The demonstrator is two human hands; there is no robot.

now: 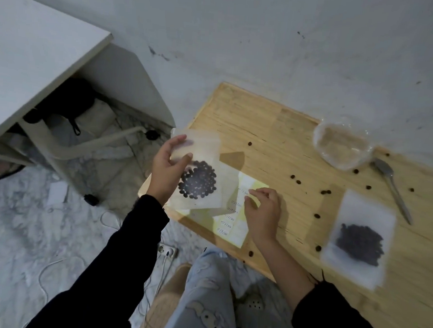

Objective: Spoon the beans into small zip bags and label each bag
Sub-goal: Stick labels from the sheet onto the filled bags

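Room: scuffed grey wall at the back, marbled floor (16, 227) on the left, pale wood surface (275, 132) against the wall on the right.
Far left: white cabinet (39, 51) with an open underside and dark and pale bundles stuffed inside. I can't make out what they are.
Floor clutter: white cables and a power strip (167, 250) near my knees.
Left hand (167, 168): raised over the surface's left edge, thumb and fingers pinching the top of the held bag (199, 180).
Held bag: translucent, hanging roughly upright, with a round clump of dark beans in its lower half. A second pale layer shows behind it; I can't tell if that's another bag.
Label sheet (234, 223): flat on the surface just right of the held bag, yellowish, with a column of handwritten lines too small for me to read.
Right hand (263, 209): on the label sheet, fingers curled, thumb and forefinger pinching at its upper part.
Loose beans (295, 180): scattered singly across the middle of the surface, a few near the front edge.
Clear container (343, 146): near the wall, looks emptied.
Flat bag (360, 238): lying on the surface well right of the right hand, with a dark pile of beans inside.
Spoon (391, 184): metal, lying on the surface, its bowl just beside the clear container and its handle pointing toward me.
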